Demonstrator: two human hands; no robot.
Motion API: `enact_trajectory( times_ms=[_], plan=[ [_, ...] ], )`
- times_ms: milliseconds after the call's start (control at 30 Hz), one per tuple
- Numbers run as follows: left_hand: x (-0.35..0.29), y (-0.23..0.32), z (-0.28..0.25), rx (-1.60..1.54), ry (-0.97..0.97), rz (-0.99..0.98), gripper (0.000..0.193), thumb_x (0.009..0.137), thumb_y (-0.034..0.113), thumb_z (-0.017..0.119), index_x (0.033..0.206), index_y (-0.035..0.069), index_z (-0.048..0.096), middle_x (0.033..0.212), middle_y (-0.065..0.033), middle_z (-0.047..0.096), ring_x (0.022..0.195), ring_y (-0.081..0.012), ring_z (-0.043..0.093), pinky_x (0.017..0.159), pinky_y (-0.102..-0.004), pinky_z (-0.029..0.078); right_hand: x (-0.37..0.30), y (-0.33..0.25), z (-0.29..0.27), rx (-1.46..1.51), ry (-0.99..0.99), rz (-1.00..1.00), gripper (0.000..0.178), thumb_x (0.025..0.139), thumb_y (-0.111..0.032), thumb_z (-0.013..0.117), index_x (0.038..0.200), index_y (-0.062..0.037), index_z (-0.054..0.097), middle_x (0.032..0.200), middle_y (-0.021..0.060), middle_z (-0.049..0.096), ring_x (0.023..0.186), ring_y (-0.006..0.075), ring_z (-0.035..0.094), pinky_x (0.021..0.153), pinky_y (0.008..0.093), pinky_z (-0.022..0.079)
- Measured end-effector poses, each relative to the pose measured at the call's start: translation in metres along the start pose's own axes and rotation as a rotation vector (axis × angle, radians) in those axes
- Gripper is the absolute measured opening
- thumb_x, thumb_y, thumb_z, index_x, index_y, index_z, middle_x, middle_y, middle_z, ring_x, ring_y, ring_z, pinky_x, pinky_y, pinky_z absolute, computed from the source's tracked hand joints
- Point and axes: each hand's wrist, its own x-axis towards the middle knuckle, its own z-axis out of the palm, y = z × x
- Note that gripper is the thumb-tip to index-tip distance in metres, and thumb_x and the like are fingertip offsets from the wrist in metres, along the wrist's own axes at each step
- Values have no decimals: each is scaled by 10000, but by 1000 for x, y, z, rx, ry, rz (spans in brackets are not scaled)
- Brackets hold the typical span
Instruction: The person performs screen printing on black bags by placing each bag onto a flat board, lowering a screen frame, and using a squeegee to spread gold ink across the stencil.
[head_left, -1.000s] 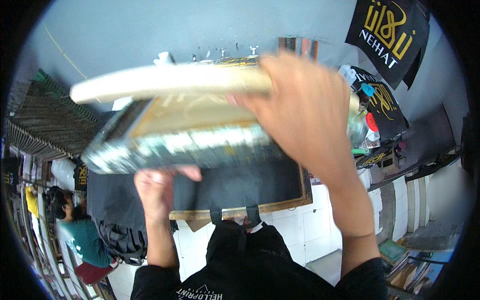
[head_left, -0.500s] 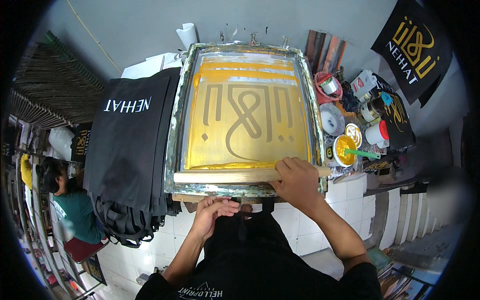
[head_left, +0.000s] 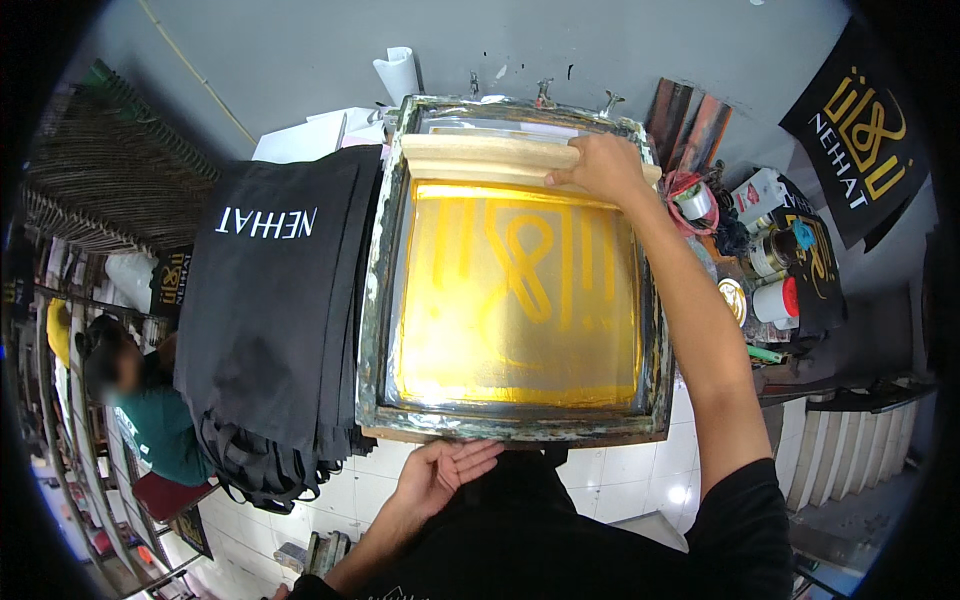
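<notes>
My right hand [head_left: 605, 168] grips the right part of a wooden squeegee [head_left: 480, 160], which lies across the far end of a screen-printing screen. The mesh [head_left: 500, 360] carries a film of yellow ink and a calligraphic design, with thicker yellow lines along its borders. Around it runs a worn, paint-stained frame [head_left: 520, 432]. My left hand [head_left: 448, 478] is palm up at the frame's near edge, fingers stretched out and holding nothing. Its fingertips meet or nearly meet the edge; I cannot tell which.
Left of the screen lies a stack of black tote bags [head_left: 280, 290]. At right stand a red-lidded white tub [head_left: 776, 300], a jar [head_left: 768, 252] and a pink container [head_left: 692, 200]. My right forearm hides the yellow ink tub. A person in green [head_left: 150, 425] sits at far left.
My right hand has carried the squeegee from the screen's near end to its far end. Yellow now covers the design's strokes. My left hand has opened out below the frame.
</notes>
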Motion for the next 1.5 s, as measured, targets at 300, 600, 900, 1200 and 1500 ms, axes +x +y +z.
enact_trajectory(
  times_ms=[300, 600, 900, 1200, 1500],
  plan=[
    [34, 117, 91, 1379, -19, 845, 280, 998, 170, 652, 1224, 14, 708, 1239, -123, 719, 1132, -212, 672, 1019, -377, 507, -4, -13, 15, -110, 12, 73, 650, 735, -689, 778, 916, -65, 782, 866, 149, 758, 856, 325, 745, 771, 474, 570],
    [120, 253, 160, 2070, 209, 1383, 256, 818, 166, 788, 1038, 42, 745, 939, -151, 737, 960, -332, 686, 979, -446, 445, -61, -20, 27, -62, 150, -20, 708, 674, -755, 774, 831, -64, 766, 813, 123, 745, 757, 309, 738, 658, 437, 586],
    [57, 189, 122, 2019, 210, 1282, 268, 796, 150, 815, 1028, 29, 757, 919, -171, 740, 881, -358, 688, 821, -437, 533, -151, -50, 15, 0, 120, -51, 634, 677, -692, 812, 782, -71, 740, 765, 113, 709, 721, 315, 719, 630, 446, 567],
    [-29, 103, 65, 2047, 132, 1200, 288, 752, 14, 798, 1033, 1, 734, 955, -156, 737, 916, -342, 687, 924, -433, 492, -283, -93, 0, 41, -6, -75, 435, 600, -404, 865, 822, -101, 646, 799, 58, 624, 788, 290, 669, 652, 438, 531],
    [-18, 84, -25, 1979, 469, 1213, 1500, 487, 419, 1004, 1629, 30, 113, 1693, -198, 223, 1565, -368, 223, 1278, -556, 37, -313, -102, 3, 140, 200, -132, 391, 547, -226, 849, 854, -110, 637, 868, 52, 621, 820, 278, 647, 725, 409, 520]
  ],
)
